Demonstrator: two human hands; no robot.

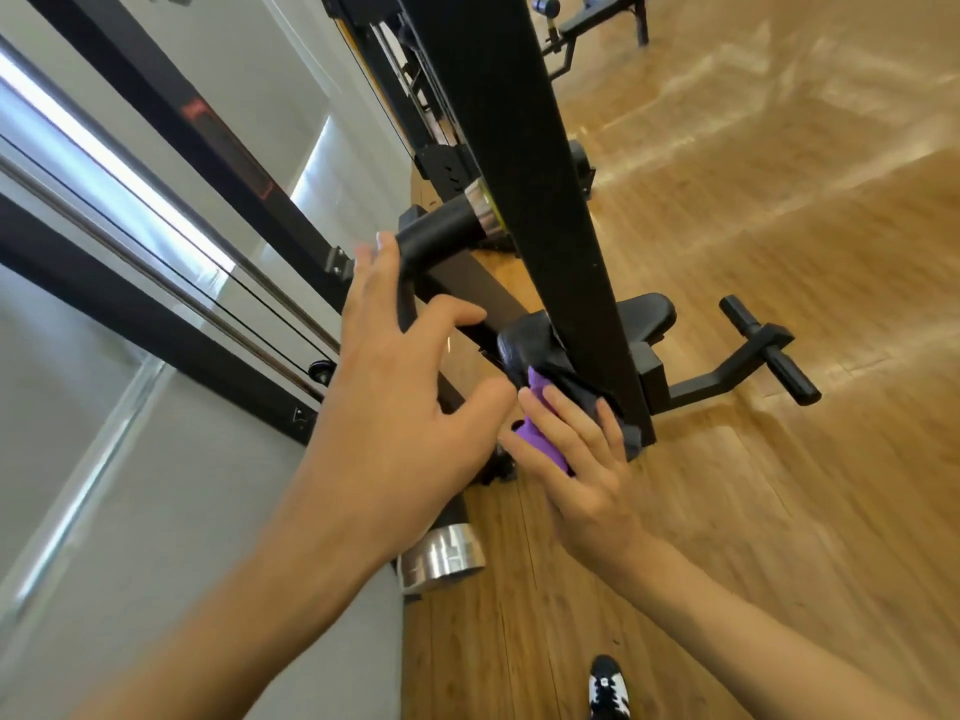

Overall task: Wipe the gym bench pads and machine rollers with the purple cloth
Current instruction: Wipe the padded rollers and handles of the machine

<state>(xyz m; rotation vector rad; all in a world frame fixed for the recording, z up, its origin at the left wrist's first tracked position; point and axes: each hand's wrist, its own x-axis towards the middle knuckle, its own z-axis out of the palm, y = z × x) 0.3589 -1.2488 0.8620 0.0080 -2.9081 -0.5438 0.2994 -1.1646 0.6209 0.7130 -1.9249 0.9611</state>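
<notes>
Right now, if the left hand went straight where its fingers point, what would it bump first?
Probably the black roller; the left hand has its fingertips right by the near end, though depth is unclear.

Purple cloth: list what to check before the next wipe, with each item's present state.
1. Purple cloth held in the right hand: ok.
2. Cloth against the black pad: ok, at its near edge.
3. Left hand free, fingers spread by the roller: ok.
4. Clear sweep across the pad: not ok, the upright post crosses in front of it.
5. Roller already wiped: cannot tell.
</notes>
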